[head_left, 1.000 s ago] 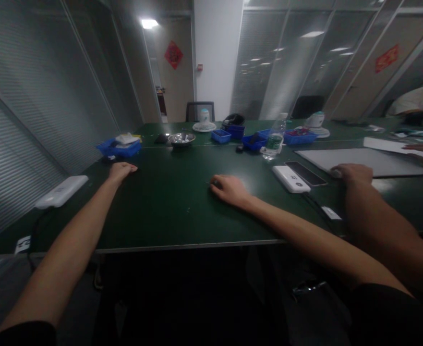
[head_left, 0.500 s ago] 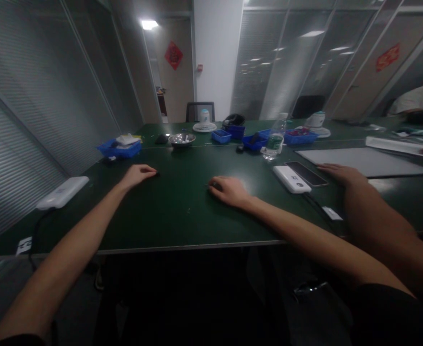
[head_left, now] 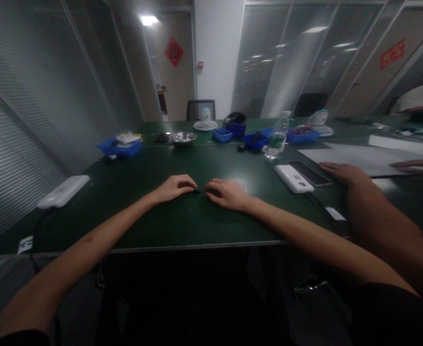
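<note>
My left hand (head_left: 175, 186) and my right hand (head_left: 225, 193) meet at the middle of the dark green table (head_left: 153, 211). Their fingertips are pinched together on a tiny dark part (head_left: 198, 190) that lies between them, too small to name. Both hands rest on the tabletop with fingers curled.
Another person's arm and hand (head_left: 343, 172) lie flat at the right, beside a white power bank (head_left: 292, 178) and a phone (head_left: 308, 172). A second white power bank (head_left: 63, 191) lies at the left. Blue bins (head_left: 119, 146), a metal bowl (head_left: 182, 138) and a water bottle (head_left: 276, 140) stand farther back.
My left hand has slid from the far left of the table to the middle and now meets my right hand. My right hand has barely moved.
</note>
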{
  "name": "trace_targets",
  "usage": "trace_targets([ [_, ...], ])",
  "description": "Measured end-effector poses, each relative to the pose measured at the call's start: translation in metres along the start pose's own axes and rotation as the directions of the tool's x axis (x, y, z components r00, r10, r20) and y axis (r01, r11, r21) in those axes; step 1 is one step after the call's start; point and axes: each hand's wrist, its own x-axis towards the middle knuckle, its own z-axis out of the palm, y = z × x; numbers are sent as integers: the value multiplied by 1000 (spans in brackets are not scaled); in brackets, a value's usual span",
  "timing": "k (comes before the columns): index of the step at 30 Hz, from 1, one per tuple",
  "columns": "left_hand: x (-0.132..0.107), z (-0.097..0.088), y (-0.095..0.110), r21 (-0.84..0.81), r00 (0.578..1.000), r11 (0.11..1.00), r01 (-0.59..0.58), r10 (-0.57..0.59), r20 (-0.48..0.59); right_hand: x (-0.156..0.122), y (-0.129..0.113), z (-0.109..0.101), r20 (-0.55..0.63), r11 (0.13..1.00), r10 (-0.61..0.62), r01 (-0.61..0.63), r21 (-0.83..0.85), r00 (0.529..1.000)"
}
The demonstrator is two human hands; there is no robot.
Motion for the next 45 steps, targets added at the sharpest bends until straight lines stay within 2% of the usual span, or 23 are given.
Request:
trace_targets([
  [7,1,0,-1,10,1000,1000,5,-5,-5,0,1,0,-10,998,56,-56,-13,998],
  [19,1,3,7,-29,1000,1000,5,-5,8,4,1,4,14,999,33,-33,-22,999],
  [25,2,7,3,-68,999,997,40,-40,-4,5,2,7,-31,996,83,-83,-19,996],
  [31,2,7,0,62,999,997,42,-42,4,6,1,7,-8,994,101,-101,-37,995],
  [36,0,6,-4,156,1000,988,-11,13,-9,5,1,4,-11,990,134,-134,-31,991],
  [40,-3,-8,-15,272,999,962,32,-22,-39,3,0,0,-7,989,144,-144,-26,990],
  [45,-20,-54,-48,480,975,850,218,-164,-152,1,0,-5,7,988,153,-153,-20,988],
])
